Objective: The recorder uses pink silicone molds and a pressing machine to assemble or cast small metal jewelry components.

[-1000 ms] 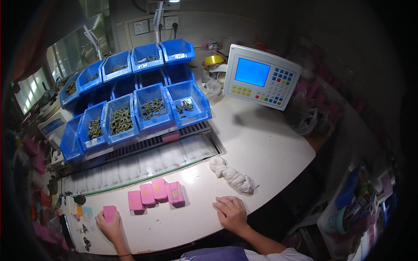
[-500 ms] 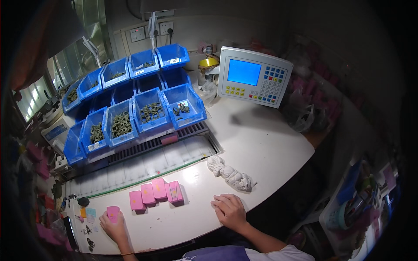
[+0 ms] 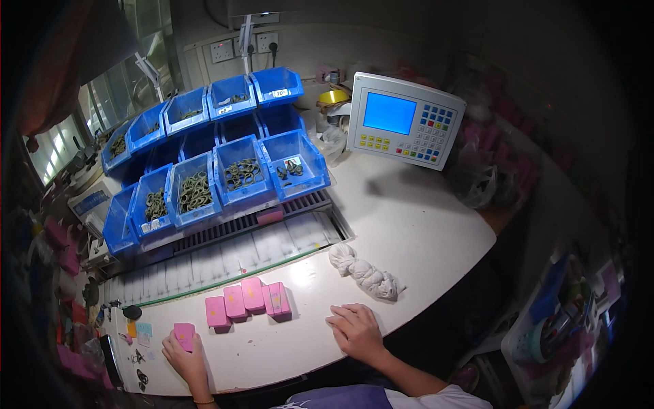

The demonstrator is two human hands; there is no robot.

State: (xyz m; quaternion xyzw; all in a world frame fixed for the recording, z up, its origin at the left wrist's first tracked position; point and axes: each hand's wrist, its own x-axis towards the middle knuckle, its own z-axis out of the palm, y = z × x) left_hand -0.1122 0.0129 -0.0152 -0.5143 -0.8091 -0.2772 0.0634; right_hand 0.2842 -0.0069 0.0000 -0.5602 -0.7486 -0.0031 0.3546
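At the table's left end, my left hand [image 3: 184,356] is closed around a pink block [image 3: 184,333], its thumb and fingers at the two sides. To the right of it stand several more pink blocks [image 3: 234,301] in a staggered row, touching one another, with small yellow marks on their faces. My right hand [image 3: 357,332] lies on the tabletop near the front edge, fingers stretched out and holding nothing. Just beyond that hand is a twisted white cloth [image 3: 368,274].
Blue bins [image 3: 197,191] in two tiers, several holding green ring-shaped parts, stand at the back left. A grey control panel [image 3: 407,123] with a lit blue screen stands behind the white table [image 3: 422,225]. Small dark parts [image 3: 142,376] lie left of my left hand.
My left hand has shifted slightly right with the pink block. The whole view has also moved a little. My right hand stays resting on the table.
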